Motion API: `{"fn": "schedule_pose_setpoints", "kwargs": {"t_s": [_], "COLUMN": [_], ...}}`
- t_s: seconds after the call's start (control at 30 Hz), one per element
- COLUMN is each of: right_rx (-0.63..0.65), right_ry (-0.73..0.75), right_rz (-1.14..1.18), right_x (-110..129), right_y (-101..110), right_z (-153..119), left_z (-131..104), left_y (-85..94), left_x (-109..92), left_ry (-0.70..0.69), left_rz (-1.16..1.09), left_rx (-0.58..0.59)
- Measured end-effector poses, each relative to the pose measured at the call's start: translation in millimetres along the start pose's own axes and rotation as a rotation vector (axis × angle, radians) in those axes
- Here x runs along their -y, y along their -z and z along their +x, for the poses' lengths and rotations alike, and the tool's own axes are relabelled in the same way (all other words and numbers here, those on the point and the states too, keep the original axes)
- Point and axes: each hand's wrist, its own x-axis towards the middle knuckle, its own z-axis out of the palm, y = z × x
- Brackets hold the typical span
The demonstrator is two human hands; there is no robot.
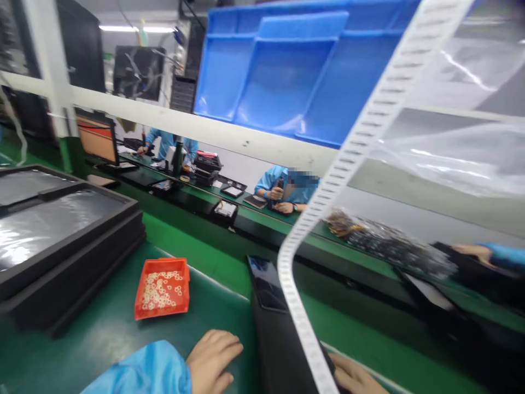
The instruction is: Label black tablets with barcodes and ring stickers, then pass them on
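Note:
My left hand point(214, 361), in a blue sleeve, rests on the green tabletop with its fingers stretched out and nothing in them. Just to its right is a long black block-like tray point(276, 350). A dark glossy panel, like a phone or tablet screen point(267, 282), lies at the far end of this tray. At the tray's right side is my right hand point(355, 376), its fingers closed against the edge; a white slotted strip and the frame's bottom edge hide part of that area. A red bin point(163, 313) holding many small pale rings stands beyond my left hand.
Stacked black foam trays point(74, 262) with shiny film stand at left. A white slotted strip point(295, 241) crosses in front; a blue crate point(283, 82) sits above. Beyond a green conveyor line, co-workers in blue work, one holding a dark tool point(280, 183). Bagged parts point(394, 246) lie right.

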Motion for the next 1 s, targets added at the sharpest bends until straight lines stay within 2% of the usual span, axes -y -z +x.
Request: {"fn": "schedule_pose_setpoints", "kwargs": {"t_s": [0.1, 0.17, 0.2, 0.3, 0.4, 0.5, 0.6, 0.63, 0.7, 0.77, 0.87, 0.93, 1.0], "right_rx": [-0.137, -0.169, -0.161, -0.208, -0.338, -0.394, -0.39, -0.376, -0.345, -0.323, -0.31, -0.326, -0.364], "right_ry": [0.064, -0.027, -0.104, -0.22, -0.154, -0.092, -0.127, -0.138, -0.138, -0.111, -0.057, -0.02, 0.012], "right_rz": [-0.008, -0.148, -0.251, -0.254, -0.222, -0.152, -0.027, 0.029, 0.146, 0.253, 0.385, 0.463, 0.531], "right_x": [-10, -7, -6, -5, 4, 24, 41, 44, 48, 49, 45, 36, 22], "right_y": [-22, -26, -25, -11, 6, 24, 41, 47, 57, 65, 70, 61, 40], "right_z": [-49, -69, -74, -72, -40, 15, 73, 88, 108, 114, 92, 59, 15], "left_z": [0, 5, 10, 22, 34, 44, 49, 49, 46, 41, 28, 14, -6], "left_y": [24.1, 37.0, 40.9, 41.2, 26.7, 3.4, -20.5, -27.3, -37.7, -43.5, -47.0, -50.2, -56.4], "left_x": [-15, -25, -30, -56, -91, -118, -128, -128, -124, -120, -119, -124, -134], "left_ry": [0.114, 0.089, 0.036, -0.24, -0.464, -0.527, -0.478, -0.434, -0.351, -0.313, -0.295, -0.257, -0.22], "left_rz": [-0.015, 0.003, 0.015, 0.033, 0.003, -0.012, 0.051, 0.05, 0.014, -0.03, -0.085, -0.137, -0.193], "left_rx": [-0.017, -0.045, -0.056, -0.055, -0.033, 0.019, 0.152, 0.161, 0.136, 0.107, 0.11, 0.133, 0.182]}}
